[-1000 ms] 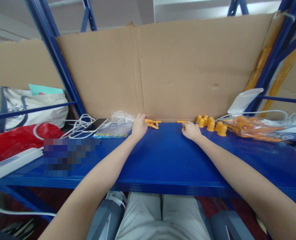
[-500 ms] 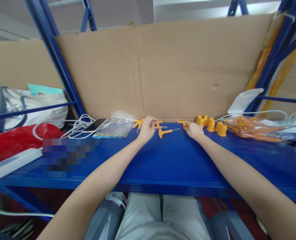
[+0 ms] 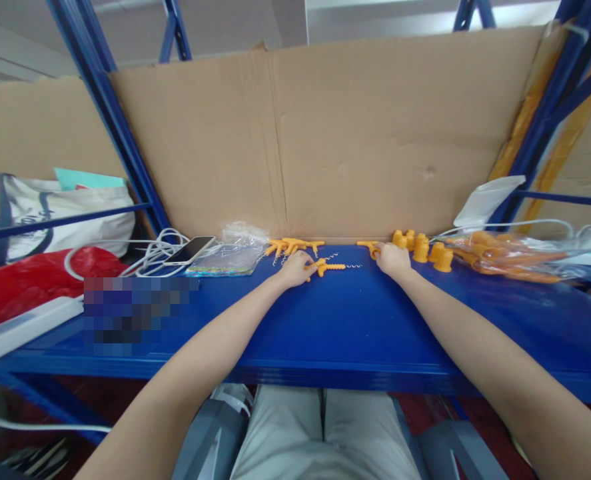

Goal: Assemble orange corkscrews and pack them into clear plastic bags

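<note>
My left hand (image 3: 295, 268) rests on the blue shelf (image 3: 335, 320) with curled fingers pinching the handle end of an orange T-shaped corkscrew part (image 3: 331, 267), whose wire spiral points right. Behind it lies a small heap of several more orange corkscrew parts (image 3: 290, 246). My right hand (image 3: 392, 259) lies further right, fingers curled onto another orange piece (image 3: 368, 246) at the back of the shelf. Several orange cup-shaped caps (image 3: 422, 248) stand just right of that hand.
A cardboard sheet (image 3: 355, 140) walls off the back. Left of the heap lie a clear plastic bag (image 3: 235, 252), a phone (image 3: 190, 250), white cables (image 3: 152, 252), a red bag (image 3: 30, 280) and a white tote (image 3: 60, 207). A bag of orange parts (image 3: 505, 257) lies far right.
My left hand has drawn one corkscrew part out of the heap toward me and to the right. My right hand has shifted slightly right, staying on its orange piece.
</note>
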The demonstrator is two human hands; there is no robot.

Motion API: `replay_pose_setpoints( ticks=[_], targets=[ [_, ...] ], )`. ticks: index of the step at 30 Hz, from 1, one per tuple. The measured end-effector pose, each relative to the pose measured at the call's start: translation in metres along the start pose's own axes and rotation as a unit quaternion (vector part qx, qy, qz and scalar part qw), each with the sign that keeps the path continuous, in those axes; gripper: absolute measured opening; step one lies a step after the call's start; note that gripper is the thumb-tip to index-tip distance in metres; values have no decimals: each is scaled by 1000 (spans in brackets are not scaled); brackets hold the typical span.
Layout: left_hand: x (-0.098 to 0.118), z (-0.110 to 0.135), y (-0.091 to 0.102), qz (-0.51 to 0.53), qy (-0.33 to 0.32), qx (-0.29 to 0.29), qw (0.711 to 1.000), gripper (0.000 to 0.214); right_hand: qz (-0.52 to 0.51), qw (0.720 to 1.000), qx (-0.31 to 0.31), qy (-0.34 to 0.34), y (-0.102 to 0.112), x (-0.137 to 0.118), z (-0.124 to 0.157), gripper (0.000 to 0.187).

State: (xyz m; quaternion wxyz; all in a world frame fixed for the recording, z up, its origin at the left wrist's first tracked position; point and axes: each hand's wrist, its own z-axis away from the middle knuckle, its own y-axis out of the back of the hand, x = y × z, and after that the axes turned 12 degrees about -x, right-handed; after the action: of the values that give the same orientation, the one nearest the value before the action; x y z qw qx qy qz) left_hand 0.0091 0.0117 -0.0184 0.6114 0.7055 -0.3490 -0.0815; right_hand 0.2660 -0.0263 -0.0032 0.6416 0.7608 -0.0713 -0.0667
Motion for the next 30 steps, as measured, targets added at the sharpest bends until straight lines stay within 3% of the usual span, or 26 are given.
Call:
replay_pose_setpoints(
  ticks=[8, 13, 15, 18, 22, 26, 30],
  targets=[
    [-7, -1, 2, -34, 55, -1, 998, 9, -3, 1000, -15, -6, 1, 1, 2, 40],
    [-3, 2, 6, -25, 91, 8, 996, 12, -14, 1000, 8, 1, -1, -1, 1, 39],
    [0, 3, 7, -13, 79, 14, 997, 13, -27, 999, 17, 7, -2, -2, 0, 39],
    [7, 4, 6, 38, 8, 8, 999, 13, -49, 998, 27, 6, -1, -2, 0, 40],
    [19, 7, 2, 91, -80, -58, 991, 16, -61, 997, 42, -5, 2, -1, 1, 40],
    [26, 6, 2, 43, -60, -124, 990, 17, -61, 996, 65, -26, 6, 5, 1, 40],
    [25, 6, 7, -69, -1, -109, 992, 17, -39, 990, 118, -63, 11, 17, 1, 40]
  ],
)
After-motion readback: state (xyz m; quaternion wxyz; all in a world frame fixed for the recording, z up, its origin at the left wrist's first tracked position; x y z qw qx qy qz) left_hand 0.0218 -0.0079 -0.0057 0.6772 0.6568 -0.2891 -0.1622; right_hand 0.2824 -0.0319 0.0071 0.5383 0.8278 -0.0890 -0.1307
